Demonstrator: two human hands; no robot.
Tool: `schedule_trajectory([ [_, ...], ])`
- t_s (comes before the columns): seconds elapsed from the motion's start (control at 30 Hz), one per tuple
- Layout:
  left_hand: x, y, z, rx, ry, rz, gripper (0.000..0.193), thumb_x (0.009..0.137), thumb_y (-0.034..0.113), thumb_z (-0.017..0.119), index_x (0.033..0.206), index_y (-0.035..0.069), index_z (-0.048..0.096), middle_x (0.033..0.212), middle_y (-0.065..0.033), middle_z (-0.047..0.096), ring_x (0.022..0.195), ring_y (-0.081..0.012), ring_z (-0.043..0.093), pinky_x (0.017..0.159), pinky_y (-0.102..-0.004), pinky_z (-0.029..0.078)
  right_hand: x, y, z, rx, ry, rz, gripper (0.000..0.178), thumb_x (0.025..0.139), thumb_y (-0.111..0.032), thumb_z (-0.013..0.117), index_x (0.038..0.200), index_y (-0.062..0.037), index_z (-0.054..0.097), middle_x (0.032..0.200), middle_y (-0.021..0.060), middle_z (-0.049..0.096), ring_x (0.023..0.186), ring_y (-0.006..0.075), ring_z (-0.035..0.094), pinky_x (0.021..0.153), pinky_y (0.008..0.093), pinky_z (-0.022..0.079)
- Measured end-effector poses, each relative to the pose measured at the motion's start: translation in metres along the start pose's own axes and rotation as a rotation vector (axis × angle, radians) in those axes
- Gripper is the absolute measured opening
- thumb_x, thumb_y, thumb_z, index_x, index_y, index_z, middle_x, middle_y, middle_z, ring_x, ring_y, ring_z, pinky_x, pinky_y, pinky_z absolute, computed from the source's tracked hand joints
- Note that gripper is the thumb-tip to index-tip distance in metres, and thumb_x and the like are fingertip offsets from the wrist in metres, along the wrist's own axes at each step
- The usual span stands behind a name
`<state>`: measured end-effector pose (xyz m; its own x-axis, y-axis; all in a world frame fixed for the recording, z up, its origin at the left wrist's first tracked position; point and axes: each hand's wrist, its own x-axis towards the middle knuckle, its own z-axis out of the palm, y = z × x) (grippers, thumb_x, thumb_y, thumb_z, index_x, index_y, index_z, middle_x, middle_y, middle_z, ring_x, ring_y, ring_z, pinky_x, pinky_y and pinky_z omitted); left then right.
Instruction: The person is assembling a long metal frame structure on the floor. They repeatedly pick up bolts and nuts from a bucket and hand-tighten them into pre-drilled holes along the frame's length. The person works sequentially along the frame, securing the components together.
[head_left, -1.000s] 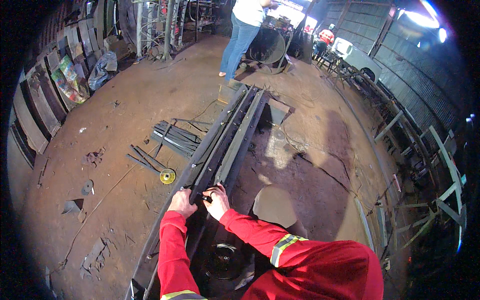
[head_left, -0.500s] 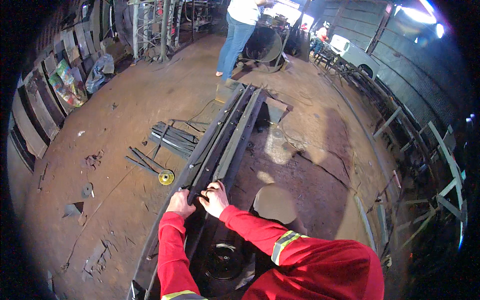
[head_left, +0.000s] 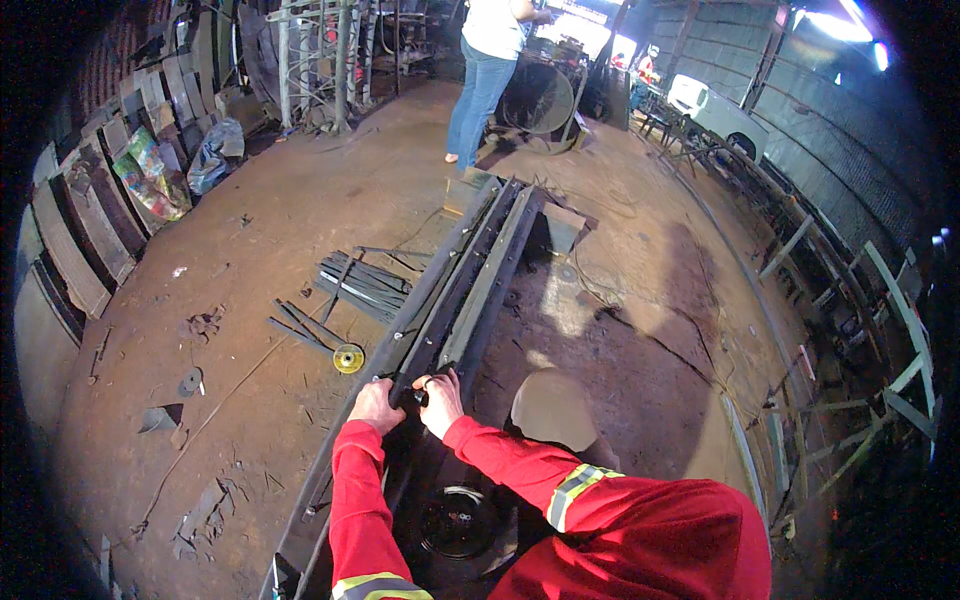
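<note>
Long dark steel channels (head_left: 462,294) run side by side away from me, with small bolts spaced along them. Both my hands are low over the near part of these channels. My left hand (head_left: 376,405) rests at the left channel, its fingers curled inward over the edge; what they grip is hidden. Close beside it, my right hand (head_left: 440,402) has its thumb and fingers bent together at the middle gap. A small dark piece shows at its fingertips, too small to name. Below my right forearm lies a round black disc-shaped part (head_left: 458,520).
Left of the channels lie a bundle of dark metal bars (head_left: 362,286) and a yellow-rimmed disc (head_left: 348,358). A round-topped brown object (head_left: 553,410) stands right of my forearm. A person in jeans (head_left: 483,95) stands beyond the far end. Metal frames (head_left: 890,330) line the right side.
The whole view has shifted slightly, so the scene sits a little lower and to the right. My hands stay at the same part of the channels; the right fingers have shifted slightly.
</note>
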<state>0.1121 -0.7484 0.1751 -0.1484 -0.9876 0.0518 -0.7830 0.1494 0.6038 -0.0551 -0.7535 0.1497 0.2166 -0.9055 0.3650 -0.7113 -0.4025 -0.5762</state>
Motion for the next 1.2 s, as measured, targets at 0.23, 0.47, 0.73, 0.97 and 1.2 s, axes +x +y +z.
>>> schedule_trajectory([
  [0.23, -0.001, 0.001, -0.001, -0.047, -0.009, 0.006, 0.037, 0.058, 0.018, 0.072, 0.087, -0.002, 0.062, 0.089, -0.0242, 0.064, 0.091, -0.0391, 0.061, 0.083, -0.0441, 0.050, 0.000, 0.002, -0.008, -0.084, -0.055, -0.019, 0.025, 0.067, -0.010, 0.074, 0.091, -0.0088, 0.068, 0.103, 0.0090, 0.066, 0.113, 0.0255, 0.054, 0.111, 0.0456, 0.026],
  [0.47, -0.002, 0.002, 0.000, -0.015, 0.016, 0.010, 0.036, 0.057, 0.018, 0.072, 0.086, -0.002, 0.062, 0.089, -0.0243, 0.063, 0.091, -0.0390, 0.061, 0.083, -0.0439, 0.050, 0.004, -0.003, -0.023, -0.270, 0.027, -0.215, 0.023, 0.065, -0.021, 0.075, 0.084, -0.0100, 0.069, 0.087, 0.0059, 0.063, 0.102, 0.0214, 0.054, 0.097, 0.0428, 0.033],
  [0.73, 0.000, 0.001, -0.001, -0.024, -0.013, 0.012, 0.034, 0.058, 0.016, 0.071, 0.084, -0.002, 0.061, 0.089, -0.0244, 0.063, 0.090, -0.0401, 0.061, 0.082, -0.0447, 0.050, 0.021, 0.021, -0.018, -0.019, -0.262, -0.034, 0.025, 0.064, -0.027, 0.079, 0.075, -0.0065, 0.070, 0.076, 0.0071, 0.066, 0.088, 0.0233, 0.062, 0.101, 0.0414, 0.032],
  [0.97, 0.001, 0.001, 0.002, -0.028, -0.015, 0.036, 0.035, 0.059, 0.017, 0.072, 0.085, -0.002, 0.059, 0.088, -0.0256, 0.063, 0.089, -0.0409, 0.061, 0.080, -0.0451, 0.051, 0.048, 0.025, -0.029, -0.024, -0.534, -0.032, 0.036, 0.071, -0.037, 0.073, 0.080, -0.0021, 0.071, 0.073, 0.0141, 0.069, 0.088, 0.0273, 0.065, 0.107, 0.0440, 0.027],
  [1.2, 0.000, -0.002, 0.002, 0.014, 0.008, 0.039, 0.038, 0.059, 0.019, 0.074, 0.087, -0.002, 0.059, 0.089, -0.0259, 0.063, 0.090, -0.0408, 0.061, 0.080, -0.0447, 0.051, 0.007, -0.006, -0.024, -0.298, -0.167, -0.049, 0.029, 0.070, -0.028, 0.070, 0.091, -0.0078, 0.071, 0.094, 0.0105, 0.066, 0.109, 0.0271, 0.053, 0.105, 0.0504, 0.027],
])
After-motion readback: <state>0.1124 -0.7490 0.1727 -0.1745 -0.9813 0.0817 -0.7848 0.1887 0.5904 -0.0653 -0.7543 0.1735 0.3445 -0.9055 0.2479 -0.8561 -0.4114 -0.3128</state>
